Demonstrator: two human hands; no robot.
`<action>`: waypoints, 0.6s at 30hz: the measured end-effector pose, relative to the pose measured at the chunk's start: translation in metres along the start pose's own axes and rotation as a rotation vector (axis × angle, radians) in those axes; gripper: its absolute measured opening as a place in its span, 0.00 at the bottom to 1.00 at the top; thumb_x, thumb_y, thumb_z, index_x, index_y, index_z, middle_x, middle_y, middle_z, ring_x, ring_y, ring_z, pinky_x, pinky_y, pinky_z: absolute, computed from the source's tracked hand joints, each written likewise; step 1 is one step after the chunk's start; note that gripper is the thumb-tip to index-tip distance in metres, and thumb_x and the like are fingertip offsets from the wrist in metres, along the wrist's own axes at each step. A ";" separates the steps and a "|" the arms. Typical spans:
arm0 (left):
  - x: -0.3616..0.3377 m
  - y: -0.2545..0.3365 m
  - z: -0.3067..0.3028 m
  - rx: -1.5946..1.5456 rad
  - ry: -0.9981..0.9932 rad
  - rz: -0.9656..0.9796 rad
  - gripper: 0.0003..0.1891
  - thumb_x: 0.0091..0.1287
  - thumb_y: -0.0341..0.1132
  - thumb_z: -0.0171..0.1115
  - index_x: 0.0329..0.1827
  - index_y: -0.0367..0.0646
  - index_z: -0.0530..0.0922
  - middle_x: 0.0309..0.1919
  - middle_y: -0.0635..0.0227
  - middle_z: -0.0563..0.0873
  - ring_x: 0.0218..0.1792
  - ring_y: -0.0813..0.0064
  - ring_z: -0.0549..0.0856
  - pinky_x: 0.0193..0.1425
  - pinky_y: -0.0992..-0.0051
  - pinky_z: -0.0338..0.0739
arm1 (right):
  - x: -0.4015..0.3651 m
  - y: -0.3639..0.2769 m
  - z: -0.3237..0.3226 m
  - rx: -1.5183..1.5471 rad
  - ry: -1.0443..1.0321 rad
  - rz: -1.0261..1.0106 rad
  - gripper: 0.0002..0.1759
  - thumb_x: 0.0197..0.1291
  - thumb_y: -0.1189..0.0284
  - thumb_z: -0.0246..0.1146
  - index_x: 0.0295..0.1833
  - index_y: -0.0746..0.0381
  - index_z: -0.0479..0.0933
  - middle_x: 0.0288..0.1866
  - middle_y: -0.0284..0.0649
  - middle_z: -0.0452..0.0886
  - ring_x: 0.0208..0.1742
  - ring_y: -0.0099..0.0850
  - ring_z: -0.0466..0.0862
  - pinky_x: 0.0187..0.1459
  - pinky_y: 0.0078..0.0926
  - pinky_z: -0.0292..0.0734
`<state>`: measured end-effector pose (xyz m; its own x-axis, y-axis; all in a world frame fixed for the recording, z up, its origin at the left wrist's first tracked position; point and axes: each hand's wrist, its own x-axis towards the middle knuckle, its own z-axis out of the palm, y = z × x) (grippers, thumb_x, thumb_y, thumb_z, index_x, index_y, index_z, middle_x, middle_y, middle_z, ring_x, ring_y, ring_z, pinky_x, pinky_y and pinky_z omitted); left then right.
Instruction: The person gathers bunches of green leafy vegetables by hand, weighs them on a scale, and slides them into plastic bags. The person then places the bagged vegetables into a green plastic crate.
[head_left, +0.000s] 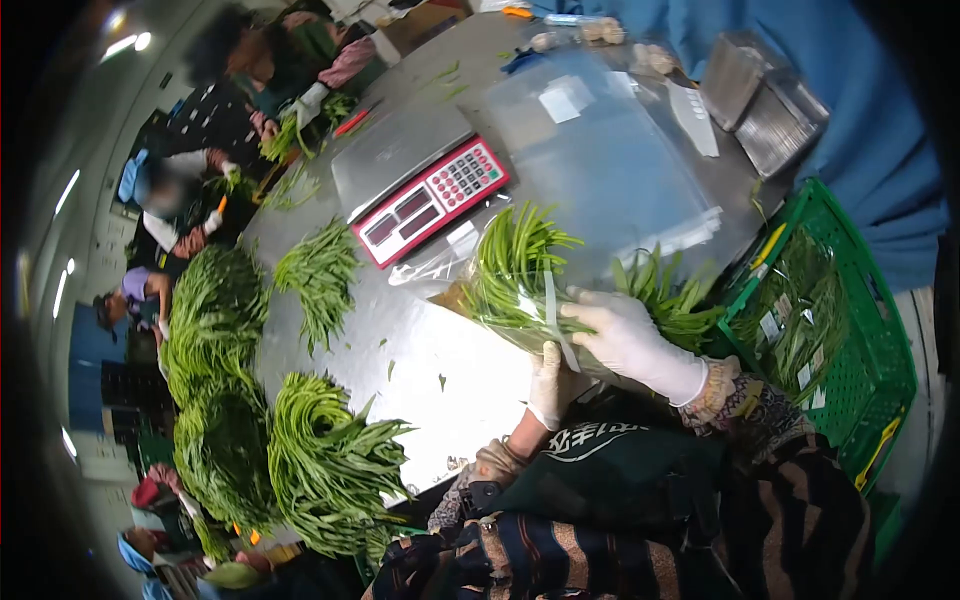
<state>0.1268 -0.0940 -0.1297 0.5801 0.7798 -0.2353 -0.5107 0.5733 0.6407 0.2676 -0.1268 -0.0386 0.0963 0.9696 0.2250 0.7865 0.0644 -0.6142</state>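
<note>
A bunch of long-stemmed leafy greens sits in a clear plastic bag, with the bent green stems poking out at the top. My left hand, in a white glove, grips the bag from its lower side, the fingers partly hidden. My right hand, also gloved in white, has its fingers closed on the bag's right side, beside a pale strip running down the plastic. Just behind my right hand lies another bunch of greens, partly covered by it.
Beyond the bag stands a red-and-white digital scale; flat clear bags are stacked to its right. Piles of greens line the table's left side. A green crate at the right holds bagged greens. Several people work along the far left.
</note>
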 end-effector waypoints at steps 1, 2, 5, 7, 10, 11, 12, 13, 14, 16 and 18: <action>-0.002 0.010 -0.010 0.125 -0.027 0.051 0.26 0.69 0.45 0.55 0.64 0.39 0.64 0.54 0.62 0.75 0.54 0.69 0.76 0.59 0.68 0.72 | 0.001 -0.004 0.003 -0.028 -0.052 -0.015 0.21 0.49 0.70 0.66 0.52 0.56 0.78 0.52 0.45 0.79 0.49 0.45 0.79 0.49 0.37 0.75; 0.000 0.025 -0.016 0.252 -0.058 0.103 0.26 0.68 0.45 0.56 0.63 0.38 0.64 0.53 0.62 0.76 0.52 0.69 0.77 0.58 0.69 0.73 | 0.006 -0.011 0.001 -0.061 -0.099 -0.033 0.21 0.49 0.70 0.66 0.53 0.56 0.78 0.52 0.46 0.79 0.48 0.46 0.79 0.48 0.38 0.75; -0.006 0.056 -0.031 0.620 -0.004 0.096 0.25 0.66 0.44 0.60 0.59 0.36 0.68 0.47 0.62 0.79 0.46 0.73 0.79 0.48 0.73 0.75 | 0.008 -0.038 -0.013 -0.130 -0.016 -0.220 0.23 0.51 0.72 0.61 0.57 0.53 0.75 0.55 0.53 0.74 0.48 0.46 0.78 0.48 0.38 0.74; -0.012 0.045 -0.050 0.694 0.099 -0.065 0.18 0.67 0.43 0.59 0.49 0.36 0.74 0.36 0.67 0.81 0.35 0.80 0.77 0.40 0.78 0.73 | 0.014 -0.041 -0.004 -0.237 0.004 -0.342 0.25 0.55 0.74 0.55 0.61 0.50 0.71 0.56 0.57 0.71 0.53 0.44 0.76 0.50 0.37 0.72; -0.043 0.032 -0.050 1.062 0.268 -0.175 0.13 0.67 0.41 0.59 0.34 0.38 0.82 0.23 0.73 0.82 0.24 0.87 0.75 0.30 0.82 0.71 | 0.028 -0.001 0.050 -0.317 -0.372 -0.362 0.26 0.56 0.75 0.52 0.63 0.49 0.69 0.56 0.56 0.72 0.55 0.43 0.76 0.51 0.36 0.71; -0.053 0.043 -0.049 1.056 0.380 -0.157 0.14 0.67 0.41 0.60 0.32 0.38 0.82 0.22 0.73 0.82 0.24 0.87 0.75 0.31 0.82 0.71 | 0.032 -0.005 0.049 -0.362 -0.376 -0.376 0.27 0.56 0.73 0.54 0.64 0.48 0.68 0.57 0.55 0.72 0.55 0.42 0.76 0.52 0.37 0.70; -0.062 0.058 -0.035 1.040 0.504 -0.035 0.13 0.66 0.40 0.61 0.31 0.37 0.82 0.21 0.72 0.82 0.24 0.86 0.75 0.31 0.82 0.71 | 0.035 -0.007 0.047 -0.410 -0.404 -0.390 0.27 0.55 0.72 0.55 0.63 0.47 0.69 0.56 0.54 0.72 0.54 0.42 0.76 0.52 0.37 0.70; -0.070 0.074 -0.021 1.025 0.622 0.090 0.13 0.66 0.39 0.62 0.30 0.37 0.82 0.20 0.72 0.82 0.23 0.86 0.76 0.31 0.82 0.71 | 0.034 -0.005 0.048 -0.380 -0.429 -0.379 0.26 0.55 0.71 0.56 0.63 0.47 0.69 0.56 0.54 0.72 0.54 0.41 0.76 0.52 0.37 0.70; -0.067 0.075 -0.029 1.058 0.733 0.349 0.12 0.63 0.37 0.64 0.37 0.35 0.81 0.24 0.70 0.83 0.27 0.83 0.78 0.32 0.81 0.72 | 0.035 -0.004 0.049 -0.359 -0.446 -0.372 0.26 0.55 0.71 0.57 0.62 0.46 0.69 0.57 0.53 0.72 0.54 0.41 0.76 0.53 0.38 0.70; -0.047 0.101 -0.019 1.369 0.658 0.706 0.23 0.57 0.34 0.68 0.55 0.37 0.74 0.40 0.61 0.79 0.40 0.71 0.79 0.43 0.75 0.74 | 0.032 -0.013 0.049 -0.434 -0.411 -0.388 0.25 0.56 0.70 0.55 0.62 0.46 0.70 0.58 0.54 0.71 0.53 0.40 0.76 0.50 0.36 0.70; -0.024 0.118 -0.009 1.518 0.643 0.799 0.27 0.54 0.37 0.70 0.57 0.38 0.73 0.46 0.57 0.77 0.47 0.63 0.78 0.49 0.72 0.74 | 0.024 -0.022 0.054 -0.548 -0.392 -0.400 0.25 0.57 0.70 0.54 0.62 0.46 0.69 0.58 0.55 0.71 0.53 0.40 0.76 0.49 0.35 0.70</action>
<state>0.0472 -0.0429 -0.0549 0.0229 0.8944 0.4467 0.6510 -0.3524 0.6723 0.2196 -0.0919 -0.0610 -0.4000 0.9165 0.0046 0.9148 0.3995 -0.0590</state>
